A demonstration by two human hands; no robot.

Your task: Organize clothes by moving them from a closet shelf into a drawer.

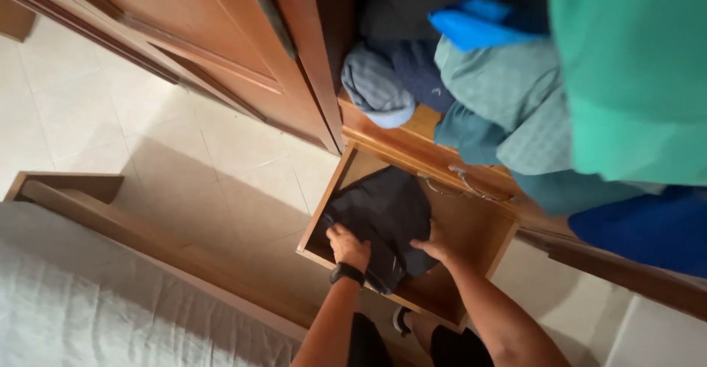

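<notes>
- Pale floor tiles (pixel 184 153) fill the room between a wooden bed frame with a grey mattress cover (pixel 88 293) and a brown wooden wardrobe with a panelled door (pixel 213 36).
- Head view: an open wooden drawer (pixel 482 227) juts out at the wardrobe's base, its metal handle (pixel 460 179) on the inner front edge.
- Inside the drawer lies a folded dark grey garment (pixel 387 212), filling the left half and hanging slightly over the near edge.
- Left hand (pixel 347 247), with a black wristband (pixel 347 273), presses on the garment's near left corner; its fingers look curled down onto the cloth, closed on the fabric rather than spread.
- Right hand (pixel 436 245) rests on the garment's right edge, fingers flat and open against it, not pinching as far as can be seen.
- Above the drawer, a shelf holds a rolled blue-grey cloth (pixel 375 87), teal folded clothes (pixel 508 109) and a bright blue item (pixel 471 25); a green cloth (pixel 633 65) hangs close to the camera at the right.
- To handle the garment well, I judge both hands should keep even pressure so the fold stays square, with the overhanging near edge tucked inside the drawer wall so it cannot catch.
- Bare wood shows at the drawer's right, so the garment can lie flat without bunching.
</notes>
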